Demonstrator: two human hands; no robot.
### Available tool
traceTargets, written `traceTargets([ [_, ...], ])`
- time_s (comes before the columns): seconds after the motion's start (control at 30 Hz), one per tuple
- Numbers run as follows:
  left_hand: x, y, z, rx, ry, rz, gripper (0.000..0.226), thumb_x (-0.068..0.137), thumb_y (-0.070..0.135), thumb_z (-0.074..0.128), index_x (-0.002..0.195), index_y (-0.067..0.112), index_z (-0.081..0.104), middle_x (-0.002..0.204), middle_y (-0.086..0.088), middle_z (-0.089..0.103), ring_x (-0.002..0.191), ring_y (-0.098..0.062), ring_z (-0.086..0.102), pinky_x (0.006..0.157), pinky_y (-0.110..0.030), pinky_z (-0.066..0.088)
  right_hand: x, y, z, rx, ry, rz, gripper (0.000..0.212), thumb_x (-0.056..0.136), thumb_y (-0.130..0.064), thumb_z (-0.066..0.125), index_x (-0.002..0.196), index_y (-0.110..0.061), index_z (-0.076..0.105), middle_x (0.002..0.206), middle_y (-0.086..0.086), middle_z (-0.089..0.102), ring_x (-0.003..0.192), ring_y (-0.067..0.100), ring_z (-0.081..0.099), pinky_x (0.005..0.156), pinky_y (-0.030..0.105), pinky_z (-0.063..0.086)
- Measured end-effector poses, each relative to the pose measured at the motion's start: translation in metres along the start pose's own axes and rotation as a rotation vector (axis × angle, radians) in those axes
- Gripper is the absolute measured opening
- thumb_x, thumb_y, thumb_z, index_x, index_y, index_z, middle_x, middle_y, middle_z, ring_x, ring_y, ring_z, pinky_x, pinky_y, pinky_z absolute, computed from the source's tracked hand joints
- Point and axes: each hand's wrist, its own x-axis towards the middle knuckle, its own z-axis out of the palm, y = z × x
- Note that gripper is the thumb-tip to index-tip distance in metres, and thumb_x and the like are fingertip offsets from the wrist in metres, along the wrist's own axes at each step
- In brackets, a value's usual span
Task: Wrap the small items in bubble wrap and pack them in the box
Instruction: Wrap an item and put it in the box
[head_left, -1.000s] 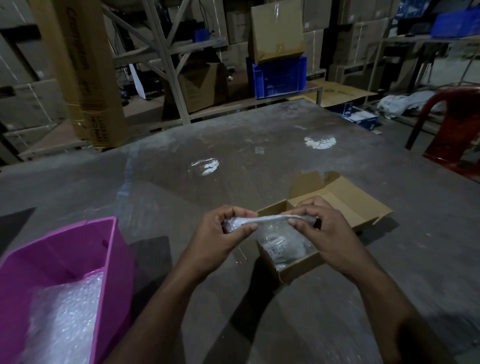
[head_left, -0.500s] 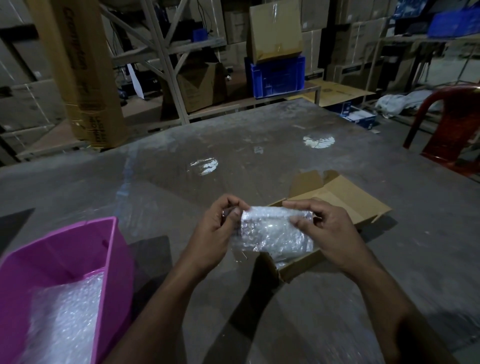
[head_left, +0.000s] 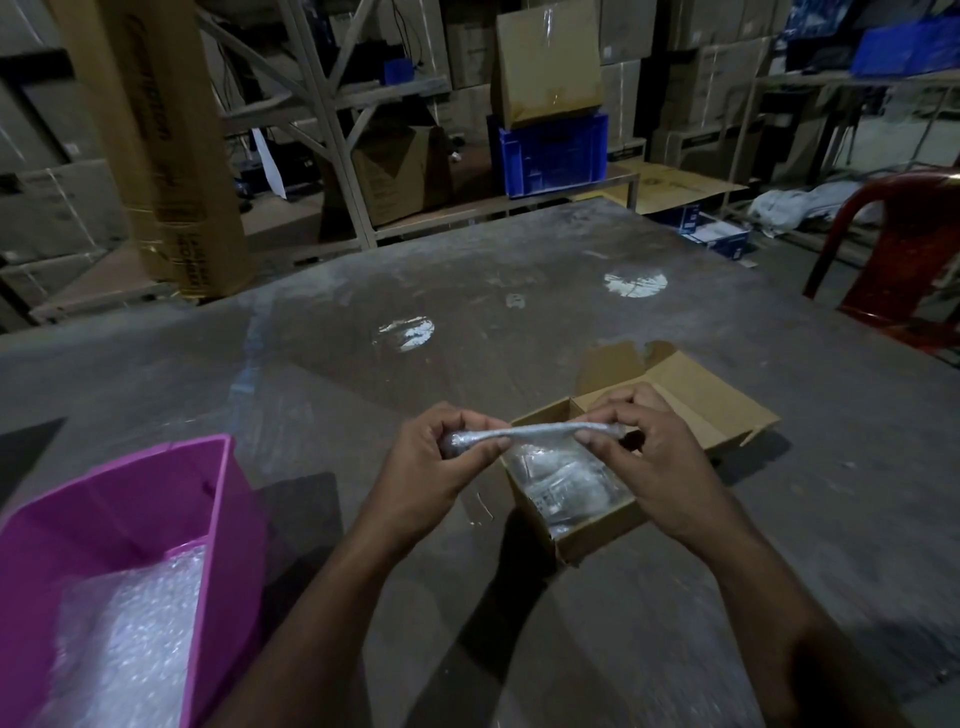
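Observation:
A thin roll of bubble wrap stretches level between my two hands, just above the near corner of an open cardboard box. My left hand pinches the roll's left end between thumb and fingers. My right hand pinches its right end. What the wrap holds is hidden. Inside the box lie clear wrapped bundles. The box's flap is folded open to the far right.
A pink plastic bin with bubble wrap sheets stands at the near left on the grey table. A red chair is at the right edge. Shelving, cartons and a blue crate stand beyond the table.
Half a second ago the wrap showed as a broad flat packet between my hands; now it shows as a thin roll again, as it did one second ago. Both hands stay over the box.

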Motion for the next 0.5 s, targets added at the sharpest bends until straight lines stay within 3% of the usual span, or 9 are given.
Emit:
traceTargets([
  [0.13, 0.0021, -0.003, -0.004, 0.01, 0.004, 0.041, 0.006, 0.084, 0.024, 0.078, 0.084, 0.019, 0.078, 0.09, 0.0, 0.067, 0.079, -0.006, 0.062, 0.071, -0.018, 0.047, -0.0014, -0.0013, -0.0017, 0.094, -0.02, 0.01, 0.01, 0.096, -0.023, 0.066, 0.094, -0.028, 0.074, 0.094, -0.006, 0.068, 0.091, 0.014, 0.067, 0.078, 0.033, 0.056],
  [0.2, 0.0008, -0.002, -0.0035, -0.039, -0.034, 0.011, 0.007, 0.092, 0.02, 0.072, 0.092, 0.014, 0.076, 0.084, 0.005, 0.071, 0.075, -0.005, 0.063, 0.068, -0.019, 0.049, -0.0031, -0.0044, -0.0016, 0.222, -0.049, 0.039, 0.021, 0.098, -0.019, 0.063, 0.108, -0.034, 0.074, 0.096, -0.011, 0.072, 0.092, 0.015, 0.071, 0.076, 0.031, 0.058],
  [0.27, -0.0004, -0.0008, -0.0021, -0.098, -0.031, -0.008, 0.012, 0.097, 0.014, 0.066, 0.108, 0.014, 0.072, 0.086, 0.007, 0.07, 0.074, -0.004, 0.063, 0.066, -0.02, 0.051, -0.0033, -0.0059, -0.0016, 0.264, -0.058, 0.029, 0.029, 0.1, -0.017, 0.061, 0.118, -0.038, 0.071, 0.104, -0.015, 0.073, 0.1, 0.015, 0.07, 0.083, 0.033, 0.058],
  [0.33, -0.0018, 0.0004, -0.0015, -0.115, -0.019, -0.016, 0.018, 0.1, 0.012, 0.06, 0.116, 0.018, 0.067, 0.088, 0.009, 0.068, 0.075, -0.004, 0.064, 0.065, -0.023, 0.054, -0.0026, -0.0052, -0.0022, 0.234, -0.058, 0.013, 0.025, 0.098, -0.021, 0.062, 0.115, -0.034, 0.074, 0.113, -0.014, 0.073, 0.106, 0.013, 0.069, 0.09, 0.035, 0.055],
  [0.5, -0.0034, 0.0049, -0.0027, -0.109, -0.062, -0.03, 0.02, 0.102, 0.017, 0.056, 0.11, 0.014, 0.074, 0.099, -0.001, 0.074, 0.079, -0.008, 0.065, 0.069, -0.027, 0.055, -0.0043, -0.0063, -0.002, 0.262, -0.099, 0.069, 0.028, 0.079, -0.024, 0.08, 0.107, -0.024, 0.077, 0.109, -0.006, 0.075, 0.099, 0.015, 0.073, 0.081, 0.033, 0.061],
])
